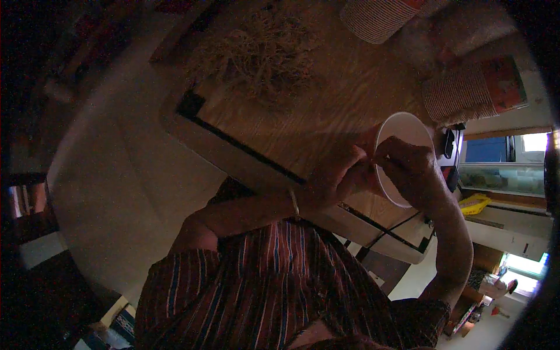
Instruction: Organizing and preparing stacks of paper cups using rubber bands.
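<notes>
While both hands meet, left hand (pixel 335 175) and right hand (pixel 408 169) pinch a hard-to-see thin strand, lying left-to-right, over the white bowl (pixel 402 125).

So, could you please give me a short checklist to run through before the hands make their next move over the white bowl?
1. White bowl on the wooden table: ok, though it sits near the table's edge.
2. Left hand beside the bowl: ok, close against its rim.
3. Right hand over the bowl: ok, fingers bunched above it.
4. What the fingers pinch: cannot tell, too dark and small.
5. Pile of pale stringy strands at the table's far side: ok, apart from both hands.
6. Bowl contents: cannot tell, the hand hides much of it.
</notes>
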`<action>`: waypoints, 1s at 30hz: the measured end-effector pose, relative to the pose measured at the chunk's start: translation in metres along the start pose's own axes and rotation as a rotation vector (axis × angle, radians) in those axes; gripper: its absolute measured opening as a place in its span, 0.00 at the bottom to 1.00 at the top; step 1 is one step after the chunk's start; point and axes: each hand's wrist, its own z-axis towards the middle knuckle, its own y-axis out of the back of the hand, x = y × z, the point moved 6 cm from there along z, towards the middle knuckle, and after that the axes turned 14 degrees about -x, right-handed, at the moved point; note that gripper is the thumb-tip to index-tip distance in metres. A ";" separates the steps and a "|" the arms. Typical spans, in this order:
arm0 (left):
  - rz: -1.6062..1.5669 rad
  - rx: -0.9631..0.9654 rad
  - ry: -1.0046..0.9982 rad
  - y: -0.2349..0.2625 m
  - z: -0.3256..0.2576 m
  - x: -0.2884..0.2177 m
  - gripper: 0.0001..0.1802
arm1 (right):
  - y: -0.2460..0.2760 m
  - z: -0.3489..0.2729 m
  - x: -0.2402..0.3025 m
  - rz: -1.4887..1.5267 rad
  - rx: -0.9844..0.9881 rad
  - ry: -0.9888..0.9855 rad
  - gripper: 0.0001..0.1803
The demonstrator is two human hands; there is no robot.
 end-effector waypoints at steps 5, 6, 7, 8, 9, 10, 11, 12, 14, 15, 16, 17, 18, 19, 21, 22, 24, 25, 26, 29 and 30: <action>0.298 0.108 -0.599 -0.005 -0.003 -0.024 0.08 | 0.002 -0.005 0.006 0.049 -0.029 -0.066 0.03; 0.297 0.113 -0.599 -0.007 -0.005 -0.027 0.08 | 0.003 -0.005 0.005 0.048 -0.033 -0.069 0.03; 0.045 0.119 -0.213 -0.005 0.000 -0.014 0.09 | 0.003 -0.005 0.005 -0.044 -0.015 -0.022 0.03; -0.202 0.125 0.178 -0.008 0.000 0.003 0.09 | 0.003 -0.006 0.004 -0.138 0.003 0.020 0.02; -0.196 0.112 0.172 -0.005 -0.002 0.005 0.09 | 0.000 -0.005 0.002 -0.130 0.007 0.033 0.02; -0.349 0.107 0.201 -0.005 -0.002 0.006 0.08 | -0.003 -0.003 0.002 -0.126 -0.021 0.069 0.02; -0.504 0.104 0.229 -0.004 -0.002 0.006 0.08 | -0.004 -0.003 0.003 -0.123 -0.050 0.103 0.02; -0.499 0.098 0.224 0.000 -0.005 0.007 0.08 | -0.005 -0.002 0.004 -0.117 -0.049 0.110 0.02; 0.126 0.055 -0.134 0.010 -0.004 -0.008 0.11 | -0.005 -0.001 0.005 -0.154 -0.027 0.117 0.02; 0.123 0.063 -0.133 0.008 -0.002 -0.010 0.11 | -0.002 -0.002 0.005 -0.159 -0.031 0.112 0.02; 0.272 0.023 -0.230 0.009 0.001 -0.016 0.12 | 0.000 -0.002 0.005 -0.067 -0.033 0.064 0.02; 0.422 -0.020 -0.327 0.010 0.002 -0.020 0.14 | 0.002 -0.002 0.005 0.025 -0.035 0.019 0.02; 0.420 -0.018 -0.327 0.009 0.004 -0.019 0.14 | 0.001 -0.003 0.006 0.023 -0.036 0.017 0.02; 0.414 -0.018 -0.339 0.008 0.006 -0.019 0.15 | 0.000 -0.004 0.005 0.024 -0.038 -0.014 0.02; 0.408 -0.017 -0.352 0.007 0.005 -0.021 0.15 | -0.001 -0.004 0.003 0.026 -0.040 -0.046 0.02; 0.299 0.008 -0.203 0.007 0.006 -0.016 0.14 | -0.002 -0.005 0.001 0.054 -0.060 -0.057 0.02; 0.190 0.033 -0.056 0.006 0.005 -0.009 0.13 | -0.004 -0.006 -0.002 0.081 -0.081 -0.067 0.02; 0.031 0.083 0.037 0.004 0.005 -0.002 0.12 | -0.004 -0.008 -0.004 0.067 -0.095 -0.048 0.02; -0.129 0.134 0.129 0.001 0.005 0.002 0.11 | -0.003 -0.008 -0.004 0.054 -0.109 -0.028 0.02; 0.185 0.078 -0.043 0.007 0.008 -0.003 0.09 | -0.004 -0.008 -0.004 0.095 -0.111 -0.023 0.03; 0.188 0.074 -0.045 0.009 0.009 -0.005 0.09 | -0.001 -0.006 0.003 0.098 -0.109 -0.019 0.03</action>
